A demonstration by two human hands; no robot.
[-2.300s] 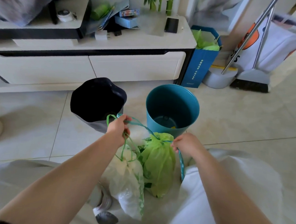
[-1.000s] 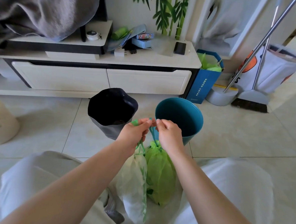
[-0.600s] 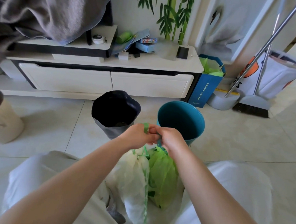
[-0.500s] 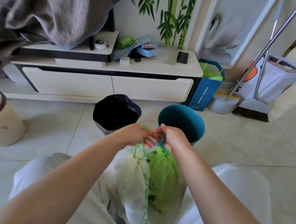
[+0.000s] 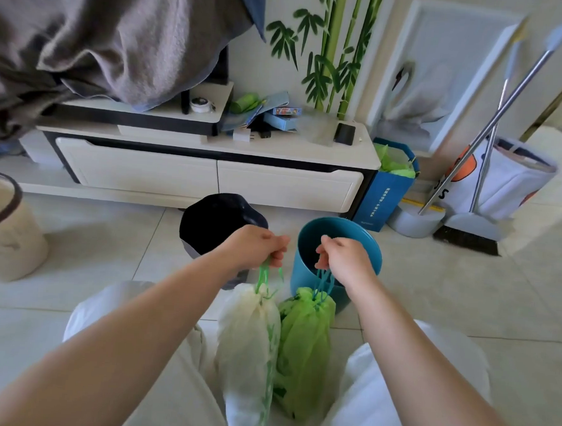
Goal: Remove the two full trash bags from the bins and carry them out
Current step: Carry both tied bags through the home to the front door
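Note:
Two full trash bags hang between my knees. My left hand (image 5: pixel 257 247) grips the green drawstring of the white bag (image 5: pixel 248 349). My right hand (image 5: pixel 344 259) grips the blue-green drawstring of the green bag (image 5: pixel 304 349). Both bags are pulled shut at the neck and hang side by side, touching. Behind my hands stand the dark bin (image 5: pixel 213 222) on the left and the teal bin (image 5: pixel 360 237) on the right, both without a bag. My forearms hide the bins' near sides.
A low white TV cabinet (image 5: pixel 209 172) runs behind the bins. A beige basket (image 5: pixel 5 229) stands at the left. A blue paper bag (image 5: pixel 390 186), a dustpan, a broom (image 5: pixel 469 231) and a white printed bag (image 5: pixel 505 180) stand at the right. Tiled floor lies around.
My hands, which met at the drawstrings, have drawn apart, each with one bag's string. The view has risen and the bags hang higher and straighter than before.

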